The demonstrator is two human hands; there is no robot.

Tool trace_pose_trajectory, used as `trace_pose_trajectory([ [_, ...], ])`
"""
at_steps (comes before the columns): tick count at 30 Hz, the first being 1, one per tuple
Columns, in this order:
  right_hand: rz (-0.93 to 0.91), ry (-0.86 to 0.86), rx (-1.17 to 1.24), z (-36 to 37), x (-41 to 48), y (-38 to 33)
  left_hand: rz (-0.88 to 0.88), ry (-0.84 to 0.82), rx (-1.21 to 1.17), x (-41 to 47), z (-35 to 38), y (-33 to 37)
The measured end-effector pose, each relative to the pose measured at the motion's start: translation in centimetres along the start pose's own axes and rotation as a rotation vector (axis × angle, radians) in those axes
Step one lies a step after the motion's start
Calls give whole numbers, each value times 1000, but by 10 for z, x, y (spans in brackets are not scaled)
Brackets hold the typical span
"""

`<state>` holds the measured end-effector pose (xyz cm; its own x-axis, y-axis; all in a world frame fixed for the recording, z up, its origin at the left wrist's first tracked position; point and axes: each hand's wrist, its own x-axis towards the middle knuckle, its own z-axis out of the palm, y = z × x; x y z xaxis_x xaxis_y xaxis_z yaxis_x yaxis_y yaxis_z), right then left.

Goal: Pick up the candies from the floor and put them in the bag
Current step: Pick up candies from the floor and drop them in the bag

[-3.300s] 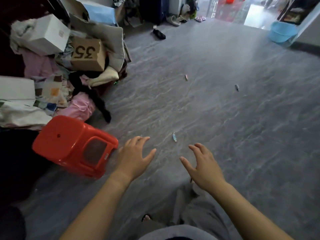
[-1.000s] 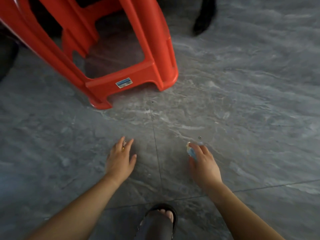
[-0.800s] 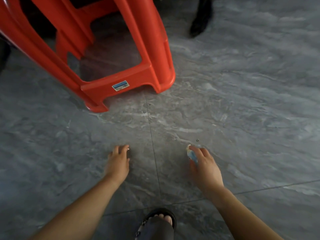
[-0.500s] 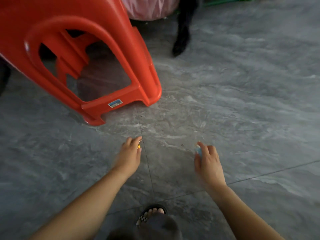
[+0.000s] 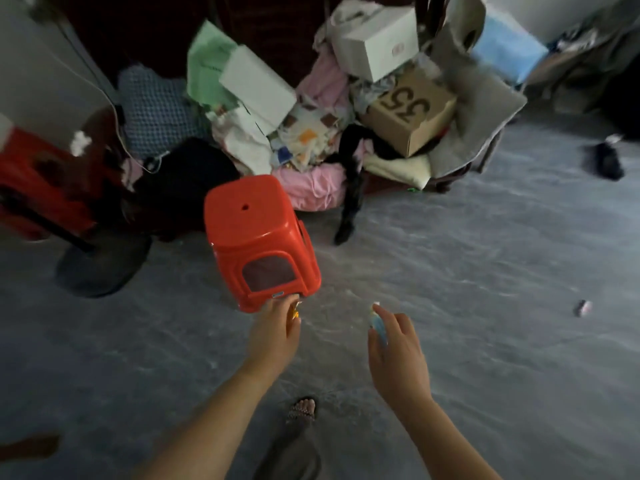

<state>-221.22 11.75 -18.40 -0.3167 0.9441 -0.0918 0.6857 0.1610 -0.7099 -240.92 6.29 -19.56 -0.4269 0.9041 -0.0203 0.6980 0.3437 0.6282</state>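
head view, looking down, floor (image 5: pixel 485 341) near

A red plastic stool (image 5: pixel 258 240) stands on the grey floor (image 5: pixel 485 341). Just in front of it, the left hand (image 5: pixel 273 336) pinches a yellow-wrapped candy (image 5: pixel 295 311); to the stool's right, the right hand (image 5: pixel 396 351) grips a blue-wrapped candy (image 5: pixel 378 322). Another candy (image 5: pixel 583 308) lies well right of the stool. Behind the stool sits a clutter pile with a cardboard box (image 5: pixel 408 114) marked 35.
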Motion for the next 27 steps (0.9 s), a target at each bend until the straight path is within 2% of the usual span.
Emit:
trace_pose_trajectory([
  [6,-147,10,45,-86,-89,-68,-42,135,-109,-96,-82,88],
  [12,-235,-154,72,-83,-162,-90,-78,171,-78,-197,-122,71],
  [15,-304,-271,47,-65,-175,-111,-178,221,-62,-232,-150,43],
  [20,-454,-434,-10,-10,-176,-185,-333,374,-46,-271,-209,-11],
  [27,-703,-647,-48,137,-198,-332,-487,540,-56,-322,-308,-126],
])
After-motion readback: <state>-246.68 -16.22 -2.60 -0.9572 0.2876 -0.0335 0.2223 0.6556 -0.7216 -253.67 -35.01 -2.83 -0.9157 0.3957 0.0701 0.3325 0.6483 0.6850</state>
